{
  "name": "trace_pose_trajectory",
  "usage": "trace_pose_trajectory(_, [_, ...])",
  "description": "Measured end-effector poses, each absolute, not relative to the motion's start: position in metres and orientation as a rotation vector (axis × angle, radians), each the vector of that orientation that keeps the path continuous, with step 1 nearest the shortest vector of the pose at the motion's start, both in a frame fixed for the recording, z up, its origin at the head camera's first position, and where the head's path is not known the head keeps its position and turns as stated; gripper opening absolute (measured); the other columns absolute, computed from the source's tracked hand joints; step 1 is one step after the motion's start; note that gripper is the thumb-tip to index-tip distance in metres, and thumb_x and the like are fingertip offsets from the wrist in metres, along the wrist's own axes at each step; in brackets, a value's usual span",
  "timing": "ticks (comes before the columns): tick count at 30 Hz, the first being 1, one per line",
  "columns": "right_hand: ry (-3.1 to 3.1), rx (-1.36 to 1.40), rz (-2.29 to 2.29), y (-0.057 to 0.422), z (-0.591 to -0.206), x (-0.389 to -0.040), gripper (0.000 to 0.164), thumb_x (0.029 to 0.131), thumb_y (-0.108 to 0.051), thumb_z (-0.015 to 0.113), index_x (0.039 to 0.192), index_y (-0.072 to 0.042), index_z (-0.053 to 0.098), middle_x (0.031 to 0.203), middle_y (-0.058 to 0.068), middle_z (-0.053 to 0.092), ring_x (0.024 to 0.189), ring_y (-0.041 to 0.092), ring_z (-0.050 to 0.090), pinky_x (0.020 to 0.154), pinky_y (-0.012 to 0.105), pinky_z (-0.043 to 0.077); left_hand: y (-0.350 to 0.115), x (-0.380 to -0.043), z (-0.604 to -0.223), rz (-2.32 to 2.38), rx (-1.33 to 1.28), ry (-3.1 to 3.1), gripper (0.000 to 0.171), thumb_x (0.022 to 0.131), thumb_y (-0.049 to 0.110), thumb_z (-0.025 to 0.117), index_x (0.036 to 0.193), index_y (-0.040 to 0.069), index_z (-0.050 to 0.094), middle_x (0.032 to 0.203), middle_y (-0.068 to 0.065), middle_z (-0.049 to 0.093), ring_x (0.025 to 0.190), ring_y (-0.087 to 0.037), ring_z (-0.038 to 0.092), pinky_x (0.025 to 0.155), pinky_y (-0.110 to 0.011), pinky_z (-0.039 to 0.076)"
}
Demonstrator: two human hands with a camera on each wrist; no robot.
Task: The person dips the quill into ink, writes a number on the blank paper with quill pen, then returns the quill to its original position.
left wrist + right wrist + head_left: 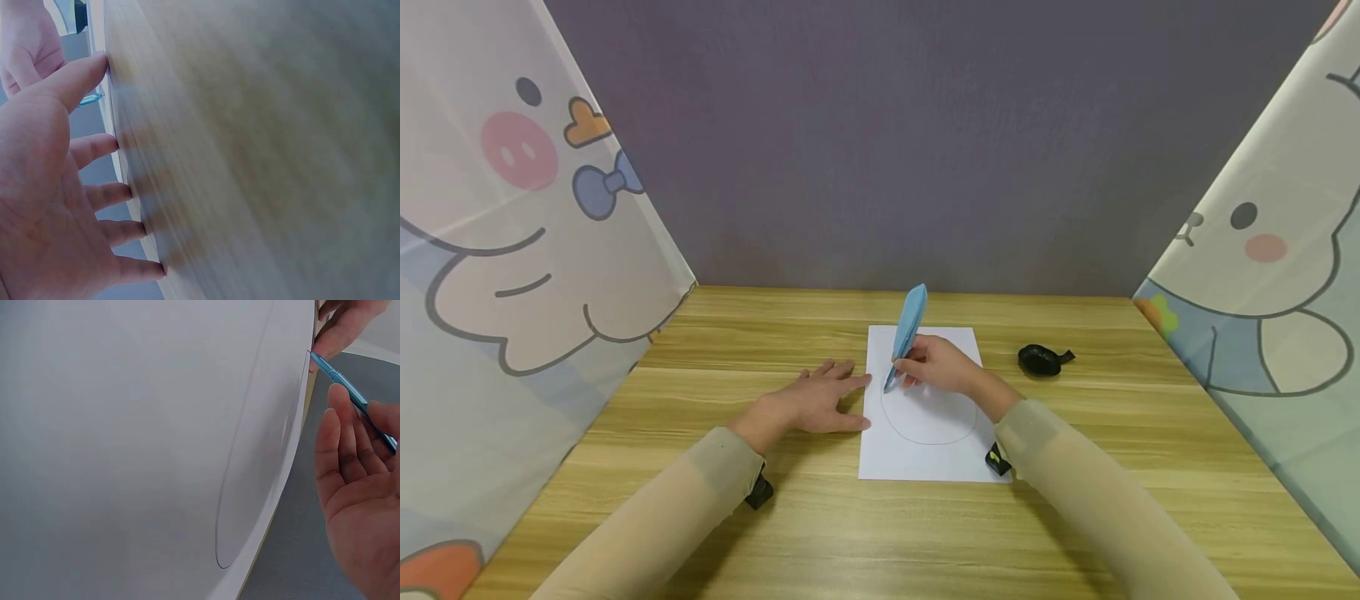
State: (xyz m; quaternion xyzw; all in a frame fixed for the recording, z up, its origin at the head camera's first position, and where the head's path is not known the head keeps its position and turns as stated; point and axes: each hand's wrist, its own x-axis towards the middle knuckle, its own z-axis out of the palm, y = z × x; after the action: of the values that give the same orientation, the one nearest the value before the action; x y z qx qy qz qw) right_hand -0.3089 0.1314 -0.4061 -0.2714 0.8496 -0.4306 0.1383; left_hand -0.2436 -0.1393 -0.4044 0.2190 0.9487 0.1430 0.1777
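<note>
A light blue pen with a feather-shaped top is pinched between the thumb and fingers of my right hand. Its tip meets a white sheet of paper toward the left side. On the sheet runs a thin dark curved line, rounded at the bottom; my right hand covers part of the sheet above it. My left hand lies palm down with fingers spread, thumb and index fingertips at the sheet's left edge. The right wrist view shows the slim pen barrel slanting to the paper.
A black rounded object with a short strap lies on the wood-grain table, right of the paper. Behind the table stands a grey wall. Cartoon-printed panels flank both sides. Small black devices sit at both wrists.
</note>
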Motion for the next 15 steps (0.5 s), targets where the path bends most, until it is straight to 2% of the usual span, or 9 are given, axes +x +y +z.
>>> trace_pose_trajectory(9, [2.421,-0.814,-1.248,0.1311,-0.4076,-0.3098,0.021,0.11,-0.018,0.066,0.12,-0.001,0.071,0.103,0.015,0.083,0.086,0.024,0.081,0.078,0.038,0.064,-0.1387,-0.2442,-0.4034,0.398,0.617,2.68,0.084,0.104,0.063,0.066,0.174,0.027,0.036,0.185,-0.017,0.016,0.17,-0.051,0.012,0.13,-0.079,0.016])
trace_pose_trajectory(15, [2.41,-0.812,-1.243,0.1305,-0.4086,-0.3101,0.021,0.11,-0.019,0.066,0.121,-0.001,0.071,0.103,0.015,0.083,0.087,0.024,0.081,0.079,0.036,0.064,-0.1391,-0.2442,-0.4052,0.4,0.615,2.685,0.085,0.104,0.064,0.066,0.174,0.026,0.036,0.185,-0.016,0.017,0.17,-0.051,0.013,0.13,-0.08,0.016])
